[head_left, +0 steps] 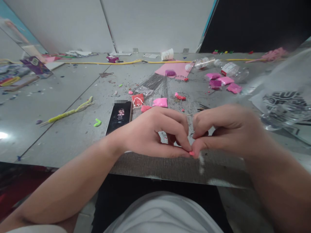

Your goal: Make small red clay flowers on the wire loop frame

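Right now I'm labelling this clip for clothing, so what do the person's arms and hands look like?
Both forearms are bare, no sleeves reaching the wrists. The left hand and right hand show no gloves, rings, watch or bracelets. A white garment covers the lap.

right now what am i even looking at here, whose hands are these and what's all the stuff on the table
This is one picture from a camera worn on a person's head, looking down at their own two bare hands. There is no machine. The left hand and right hand meet at the fingertips above a grey table, pinching a small pink piece between them. Behind the hands lie a black phone, a small bag of red material, a pink packet, and more pink packets farther right. To the left are a yellow-green pipe cleaner and a green scrap. At the back stand a paper cup and empty plastic bottles.
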Motion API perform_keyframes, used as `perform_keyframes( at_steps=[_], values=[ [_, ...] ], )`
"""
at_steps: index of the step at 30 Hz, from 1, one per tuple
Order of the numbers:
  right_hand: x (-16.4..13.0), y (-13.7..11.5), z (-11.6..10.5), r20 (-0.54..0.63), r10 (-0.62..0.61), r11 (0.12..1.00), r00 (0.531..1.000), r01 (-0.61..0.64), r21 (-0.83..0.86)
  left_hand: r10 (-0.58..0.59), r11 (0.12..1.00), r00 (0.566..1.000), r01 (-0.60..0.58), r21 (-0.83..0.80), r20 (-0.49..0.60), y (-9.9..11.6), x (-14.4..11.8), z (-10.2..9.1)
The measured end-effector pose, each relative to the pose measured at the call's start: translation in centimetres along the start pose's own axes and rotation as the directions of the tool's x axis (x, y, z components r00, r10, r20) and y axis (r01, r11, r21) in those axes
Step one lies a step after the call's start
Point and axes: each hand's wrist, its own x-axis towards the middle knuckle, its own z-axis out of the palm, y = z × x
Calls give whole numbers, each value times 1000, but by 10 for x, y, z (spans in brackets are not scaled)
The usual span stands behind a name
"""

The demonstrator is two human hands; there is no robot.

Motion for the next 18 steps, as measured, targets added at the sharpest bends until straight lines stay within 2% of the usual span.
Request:
perform_keyframes(
  at_steps=[6, 14, 18],
  values=[
    [1, -2, -2, -48, 26, 996, 998, -30, -82, -8, 999, 999, 10, 32, -46, -2, 0, 1],
    [2, -8, -2, -227, 80, 984, 971, -114, -138, -11, 996, 989, 24, 85, -148, 3, 3, 1],
    [1, -8, -1, -234, 86, 981, 968, -123, -152, -37, 997, 988, 47, 65, -150, 3, 3, 0]
  ],
)
